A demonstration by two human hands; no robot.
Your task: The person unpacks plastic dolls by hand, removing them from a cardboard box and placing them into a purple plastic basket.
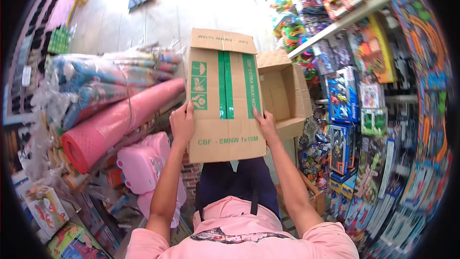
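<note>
A flattened cardboard box [206, 127] with green print and a green tape strip is held out in front of my body. My left hand [182, 123] grips its left edge, fingers partly hidden behind the cardboard. On the opposite edge, my right hand [266, 125] is closed on it, thumb on the front face. The lettering "CBF - EMNW 1x10M" runs along the lower flap, while the top flap folds over toward me. Just beyond my right hand stands an open cardboard carton [280, 91], its inside visible and its left part hidden behind the held box.
To the left lie a pink rolled mat [124, 120] and plastic-wrapped rolls [105, 79]. Pink toy cases [146, 160] stand below them. Shelves of boxed toys [342, 93] line the right side, with a white shelf edge [340, 23]. Pale floor [206, 0] stretches ahead.
</note>
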